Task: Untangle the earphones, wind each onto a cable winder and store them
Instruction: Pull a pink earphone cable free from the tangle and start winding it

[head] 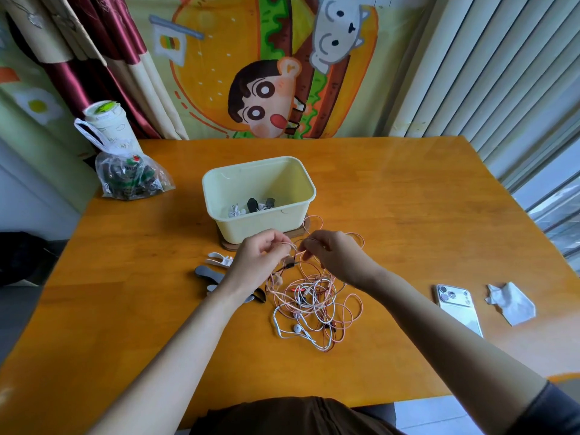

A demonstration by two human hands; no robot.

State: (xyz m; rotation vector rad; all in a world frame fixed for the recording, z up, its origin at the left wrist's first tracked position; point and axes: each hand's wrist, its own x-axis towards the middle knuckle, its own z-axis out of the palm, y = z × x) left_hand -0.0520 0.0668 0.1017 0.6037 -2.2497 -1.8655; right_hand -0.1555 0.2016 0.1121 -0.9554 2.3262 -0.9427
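Step in hand, I judge: free the thin pink earphone cable (pixel 361 309) from the tangle of white, pink & dark red earphone wires (pixel 314 304). Left hand (pixel 260 259) & right hand (pixel 332 255) both pinch it, fingertips closed on the strand, near each other, just before the pale yellow plastic box (pixel 251 229). Better to feed loops through slowly, w/o tugging. The tangle lies on the orange wooden table (pixel 408 215) just under the grip, on the near-edge side; pink strands rise to both hands.

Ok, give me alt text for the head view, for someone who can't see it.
The left hand and right hand pinch a pink cable rising from a tangle of earphones on a wooden table. Behind it stands a cream tub holding stored earphones; winders lie left of the tangle, a phone and tissue to the right.
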